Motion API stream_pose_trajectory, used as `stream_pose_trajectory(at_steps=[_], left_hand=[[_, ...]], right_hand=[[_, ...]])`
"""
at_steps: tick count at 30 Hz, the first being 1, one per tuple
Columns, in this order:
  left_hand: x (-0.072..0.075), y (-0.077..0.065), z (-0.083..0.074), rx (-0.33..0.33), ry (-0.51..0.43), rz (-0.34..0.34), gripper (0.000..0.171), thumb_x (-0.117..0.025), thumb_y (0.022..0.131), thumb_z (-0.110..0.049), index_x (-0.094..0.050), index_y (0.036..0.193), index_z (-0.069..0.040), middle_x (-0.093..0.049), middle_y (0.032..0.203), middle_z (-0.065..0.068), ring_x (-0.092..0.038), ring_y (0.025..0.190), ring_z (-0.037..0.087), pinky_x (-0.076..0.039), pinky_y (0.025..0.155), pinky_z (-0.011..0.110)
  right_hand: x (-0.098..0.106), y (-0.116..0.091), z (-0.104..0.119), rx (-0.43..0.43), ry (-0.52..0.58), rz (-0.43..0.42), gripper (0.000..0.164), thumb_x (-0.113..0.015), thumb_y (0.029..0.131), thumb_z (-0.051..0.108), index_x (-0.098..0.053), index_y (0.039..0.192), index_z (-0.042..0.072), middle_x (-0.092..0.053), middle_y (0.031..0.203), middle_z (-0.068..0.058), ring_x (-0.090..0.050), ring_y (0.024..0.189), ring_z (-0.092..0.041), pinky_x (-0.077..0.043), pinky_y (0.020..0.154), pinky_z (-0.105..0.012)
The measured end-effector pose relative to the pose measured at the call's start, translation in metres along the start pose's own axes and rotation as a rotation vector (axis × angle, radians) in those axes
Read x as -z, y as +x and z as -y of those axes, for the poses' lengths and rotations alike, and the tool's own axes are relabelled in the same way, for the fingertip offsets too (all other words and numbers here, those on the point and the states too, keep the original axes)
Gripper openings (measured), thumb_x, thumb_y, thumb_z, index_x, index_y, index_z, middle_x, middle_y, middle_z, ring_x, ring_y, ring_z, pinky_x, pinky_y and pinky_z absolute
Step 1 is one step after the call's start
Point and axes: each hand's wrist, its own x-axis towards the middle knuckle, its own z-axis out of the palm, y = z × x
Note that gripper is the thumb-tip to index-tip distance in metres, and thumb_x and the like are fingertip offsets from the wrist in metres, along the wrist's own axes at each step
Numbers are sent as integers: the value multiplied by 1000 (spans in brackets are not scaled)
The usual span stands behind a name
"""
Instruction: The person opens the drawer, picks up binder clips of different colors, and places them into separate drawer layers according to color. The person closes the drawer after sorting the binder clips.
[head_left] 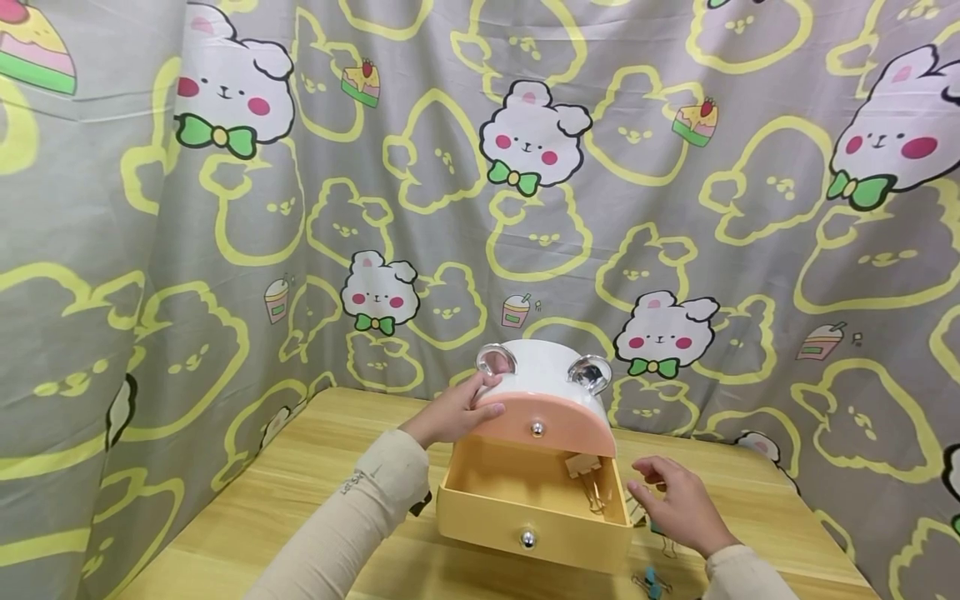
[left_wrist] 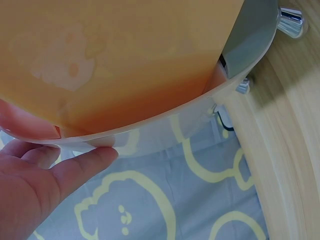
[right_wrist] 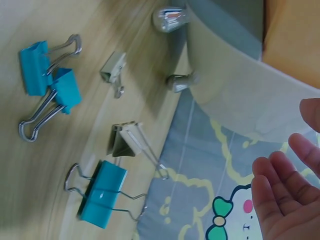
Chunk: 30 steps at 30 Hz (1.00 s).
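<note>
The left hand (head_left: 453, 414) rests on the upper left of the box (head_left: 546, 360), its fingers fairly straight against the shell, just beside 1 of the 2 shiny ears (head_left: 497, 358). The right hand (head_left: 681, 504) is near the right side of the yellow drawer (head_left: 480, 515) — fingers loosely bent, thumb apart from them, nothing held between. The box stands on the table (head_left: 360, 412), with that drawer pulled out and the peach drawer (head_left: 573, 427) above it closed; each has 1 silver knob (head_left: 528, 538). At least 1 pale clip (head_left: 582, 466) lies inside the yellow drawer, towards the right, wire handles pointing forward. To the right of the box, the right wrist view shows 3 blue clips (right_wrist: 104, 195) on the table — 2 of them against each other — and 2 pale clips, 1 just beside the lone blue clip. Behind hangs a grey curtain (head_left: 450, 221) with white bunny faces
</note>
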Motion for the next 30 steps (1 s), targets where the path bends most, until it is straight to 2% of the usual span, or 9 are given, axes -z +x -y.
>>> stream_pose_trajectory(at_steps=[7,15,21,30], left_hand=[[-1,0,0,-10,-3,2,33,-61,97,-31,-49,121,-12,-45,147,4,-43,131,31,-34,105,49],[-1,1,0,2,6,-1,38,-61,97,-33,-49,127,-13,-44,148,3,-44,130,30,-34,105,49],[-1,1,-1,-7,8,10,35,-60,97,-33,-49,124,-13,-45,147,3,-45,130,31,-35,105,48],[1,2,0,1,38,4,37,-61,97,-34,-49,125,-13,-45,147,2,-45,129,31,-35,105,48]], right_hand=[[-1,1,-8,-36,-2,74,28,-71,90,19,-65,112,2,-65,110,-12,-61,94,-28,-52,79,-44],[-10,7,-24,-57,-22,118,27,-68,90,17,-64,114,4,-63,114,-13,-61,98,-32,-51,79,-46],[-12,6,-30,-79,-32,162,30,-70,89,19,-64,114,3,-61,115,-16,-61,96,-34,-51,75,-47],[-18,7,-39,-56,-52,176,38,-72,87,17,-61,119,-1,-58,121,-23,-61,95,-39,-52,76,-50]])
